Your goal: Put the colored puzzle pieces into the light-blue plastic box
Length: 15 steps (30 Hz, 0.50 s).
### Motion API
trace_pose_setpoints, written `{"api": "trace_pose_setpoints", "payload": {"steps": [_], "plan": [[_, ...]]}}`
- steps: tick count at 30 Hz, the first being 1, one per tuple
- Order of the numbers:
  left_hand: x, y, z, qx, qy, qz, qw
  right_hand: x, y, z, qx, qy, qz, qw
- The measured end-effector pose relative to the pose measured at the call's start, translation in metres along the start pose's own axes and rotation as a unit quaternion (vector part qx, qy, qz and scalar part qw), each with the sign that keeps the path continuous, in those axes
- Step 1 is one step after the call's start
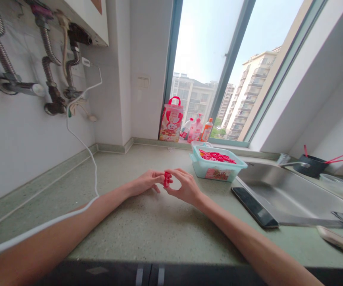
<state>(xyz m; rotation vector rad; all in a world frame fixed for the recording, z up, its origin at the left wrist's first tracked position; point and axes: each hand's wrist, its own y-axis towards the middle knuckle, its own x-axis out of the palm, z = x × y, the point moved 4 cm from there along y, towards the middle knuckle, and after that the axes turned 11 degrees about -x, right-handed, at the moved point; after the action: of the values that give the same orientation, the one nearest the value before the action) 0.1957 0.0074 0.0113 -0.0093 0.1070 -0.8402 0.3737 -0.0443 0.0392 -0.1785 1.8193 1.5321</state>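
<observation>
Between my two hands is a small red plastic piece (167, 179), held upright a little above the counter. The fingers of my left hand (149, 182) grip it from the left side. My right hand (186, 186) pinches it from the right, thumb near its bottom and index finger near its top. Its exact kind is too small to make out. Beyond my right hand stands a light-blue plastic tub (219, 170) heaped with thin red pieces (216, 156).
A black phone (255, 207) lies between the tub and the steel sink (287, 198). A white cable (95, 171) runs over my left forearm. A red-handled bag (171, 123) and bottles (195, 129) stand by the window. The counter's front edge (159, 260) is near me.
</observation>
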Motion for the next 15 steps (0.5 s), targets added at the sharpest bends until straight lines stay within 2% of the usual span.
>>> {"api": "trace_pose_setpoints", "payload": {"steps": [4, 7, 9, 12, 15], "plan": [[0.003, -0.002, 0.004, 0.000, 0.014, -0.026, 1.000, 0.001, 0.000, -0.001, 0.001, -0.003, 0.003, 1.000], [0.005, -0.003, 0.006, -0.010, 0.043, -0.019, 0.999, -0.002, 0.002, -0.001, -0.002, -0.019, -0.007, 1.000], [0.005, -0.003, 0.006, -0.024, 0.043, -0.010, 0.999, -0.012, 0.006, 0.004, -0.016, -0.055, -0.012, 0.998], [0.005, -0.003, 0.004, -0.051, 0.026, 0.009, 0.998, -0.053, 0.008, 0.030, 0.010, -0.157, 0.034, 0.987], [0.006, -0.001, 0.003, -0.062, 0.027, 0.013, 0.998, -0.113, -0.007, 0.072, 0.134, -0.297, 0.089, 0.941]]}}
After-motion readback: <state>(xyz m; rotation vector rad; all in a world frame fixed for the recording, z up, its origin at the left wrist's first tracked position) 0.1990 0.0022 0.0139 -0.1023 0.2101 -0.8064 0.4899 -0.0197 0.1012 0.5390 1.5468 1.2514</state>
